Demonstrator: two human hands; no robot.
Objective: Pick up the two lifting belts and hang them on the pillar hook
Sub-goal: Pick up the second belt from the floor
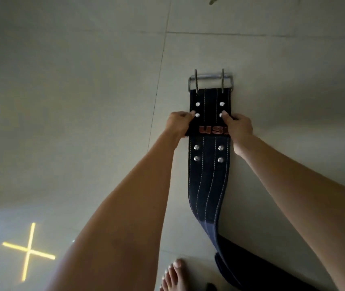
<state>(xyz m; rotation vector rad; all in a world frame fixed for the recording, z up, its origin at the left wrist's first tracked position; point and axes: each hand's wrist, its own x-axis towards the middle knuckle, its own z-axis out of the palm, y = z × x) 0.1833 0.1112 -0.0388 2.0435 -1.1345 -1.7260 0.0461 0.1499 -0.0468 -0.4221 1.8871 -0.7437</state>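
A dark blue-black lifting belt [209,175] with white stitching, silver rivets and red lettering stretches away from me over the pale tiled surface. Its steel double-prong buckle [210,81] is at the far end. My left hand [177,124] pinches the belt's left edge just below the buckle rivets. My right hand [237,127] grips the right edge at the same height. The belt's tail curves down to the lower right, where a second dark belt-like strip [251,267] lies partly hidden by my right forearm. No hook is in view.
Pale tiles with thin grout lines fill the view. A bright yellow cross of light [28,250] glows at the lower left. A bare foot [174,276] stands at the bottom centre, close to the belt's tail.
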